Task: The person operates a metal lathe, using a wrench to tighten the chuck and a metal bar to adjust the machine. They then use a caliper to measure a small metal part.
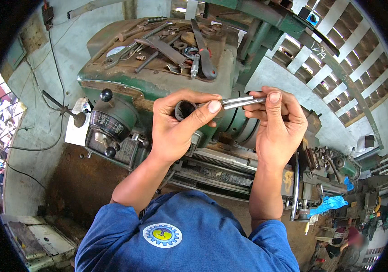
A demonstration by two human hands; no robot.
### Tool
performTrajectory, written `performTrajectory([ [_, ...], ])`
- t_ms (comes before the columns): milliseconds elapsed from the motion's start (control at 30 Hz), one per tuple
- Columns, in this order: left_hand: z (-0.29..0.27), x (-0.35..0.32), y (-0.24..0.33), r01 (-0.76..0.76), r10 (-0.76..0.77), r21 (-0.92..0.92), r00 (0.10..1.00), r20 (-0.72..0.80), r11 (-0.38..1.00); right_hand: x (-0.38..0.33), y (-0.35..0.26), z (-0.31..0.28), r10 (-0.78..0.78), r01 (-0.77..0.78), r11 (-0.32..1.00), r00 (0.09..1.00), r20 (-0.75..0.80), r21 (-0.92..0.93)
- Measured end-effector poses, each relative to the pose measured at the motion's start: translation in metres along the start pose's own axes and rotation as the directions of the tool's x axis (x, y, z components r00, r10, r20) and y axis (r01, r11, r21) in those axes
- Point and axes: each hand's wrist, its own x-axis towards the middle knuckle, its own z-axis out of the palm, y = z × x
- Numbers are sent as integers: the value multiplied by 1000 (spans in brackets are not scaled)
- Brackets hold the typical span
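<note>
My left hand grips a short dark metal sleeve with its open bore facing me, thumb laid across its side. My right hand pinches a slim shiny steel measuring tool, whose two thin bars point left toward the sleeve and touch its end by my left thumb. Both hands are raised above the green lathe, just in front of its headstock.
The headstock top carries several wrenches, spanners and a red-handled tool. A dial and black knob levers sit at the left. The lathe bed and carriage run right. Another person crouches at lower right.
</note>
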Motion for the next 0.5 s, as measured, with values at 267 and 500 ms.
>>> performTrajectory([
  [267, 0, 9, -2, -80, 80, 101, 997, 11, 992, 7, 6, 0, -26, 26, 999, 1000, -5, -21],
  [500, -2, 7, -2, -25, 24, 188, 1000, 4, 982, 7, 4, 2, -53, 52, 998, 998, -30, -32],
])
